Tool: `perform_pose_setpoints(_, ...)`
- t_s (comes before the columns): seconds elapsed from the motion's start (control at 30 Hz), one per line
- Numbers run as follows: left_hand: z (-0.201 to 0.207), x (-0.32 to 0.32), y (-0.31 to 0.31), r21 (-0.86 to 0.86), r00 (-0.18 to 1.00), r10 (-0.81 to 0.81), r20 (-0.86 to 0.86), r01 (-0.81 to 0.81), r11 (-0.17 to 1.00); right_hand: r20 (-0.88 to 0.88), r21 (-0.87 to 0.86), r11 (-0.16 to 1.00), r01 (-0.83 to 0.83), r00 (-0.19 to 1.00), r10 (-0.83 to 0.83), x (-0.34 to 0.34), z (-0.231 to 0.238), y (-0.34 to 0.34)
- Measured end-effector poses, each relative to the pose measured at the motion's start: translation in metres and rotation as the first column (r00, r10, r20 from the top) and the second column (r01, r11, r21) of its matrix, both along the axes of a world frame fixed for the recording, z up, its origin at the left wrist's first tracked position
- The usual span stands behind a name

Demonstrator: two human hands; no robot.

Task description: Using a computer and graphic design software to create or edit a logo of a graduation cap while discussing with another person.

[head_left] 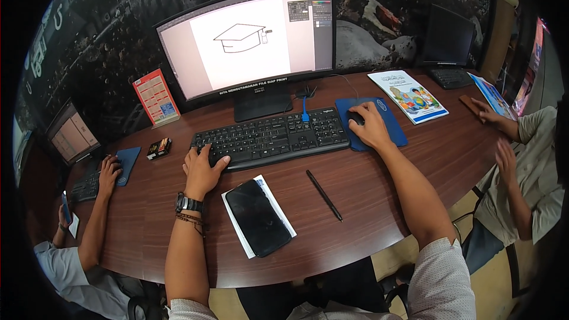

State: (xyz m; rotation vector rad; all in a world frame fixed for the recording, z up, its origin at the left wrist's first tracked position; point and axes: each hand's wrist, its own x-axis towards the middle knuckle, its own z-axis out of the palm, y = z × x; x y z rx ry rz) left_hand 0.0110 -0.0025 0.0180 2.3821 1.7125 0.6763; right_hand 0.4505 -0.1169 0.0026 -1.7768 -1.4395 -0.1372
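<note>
My left hand [203,170] rests at the left end of a black keyboard [267,142], fingers spread over the keys and thumb on its front edge. It holds nothing. At the keyboard's right, my right hand [372,125] is wrapped over a dark computer mouse [355,118], mostly hidden under the fingers, on a blue mouse pad [392,125]. Behind the keyboard stands a wide curved monitor [246,41] with a line drawing of a graduation cap on a white page and panels along the right of the screen.
A black phone [258,216] lies on white paper, beside a black pen [324,195]. A small dark box [159,149], a red desk calendar [156,97] and a booklet [408,96] sit on the wooden desk [355,213]. People sit at both sides; the left one's hand [109,172] covers another mouse.
</note>
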Motion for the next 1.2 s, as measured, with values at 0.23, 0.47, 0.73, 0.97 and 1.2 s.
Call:
perform_pose_setpoints(0.23,-0.001,0.004,-0.001,0.013,1.000,0.001,-0.014,-0.001,1.000,-0.021,-0.012,1.000,0.009,1.000,-0.010,0.000,0.000,-0.001)
perform_pose_setpoints(0.47,0.007,0.020,-0.006,0.006,0.998,-0.061,-0.009,0.061,0.998,-0.006,-0.044,0.999,0.031,0.999,-0.032,-0.002,0.002,0.000)
perform_pose_setpoints(0.73,0.016,0.032,-0.010,-0.106,0.996,0.028,-0.082,-0.036,0.994,0.002,-0.032,0.999,0.028,1.000,-0.028,-0.002,0.000,-0.001)
perform_pose_setpoints(0.97,0.005,-0.002,0.004,0.013,0.992,0.127,0.021,-0.127,0.992,-0.010,-0.013,1.000,0.020,1.000,-0.020,0.001,0.001,-0.001)
perform_pose_setpoints(1.2,0.006,-0.005,0.006,0.026,0.987,0.157,0.021,-0.157,0.987,-0.016,-0.024,0.999,0.048,0.999,-0.048,-0.003,0.001,0.000)
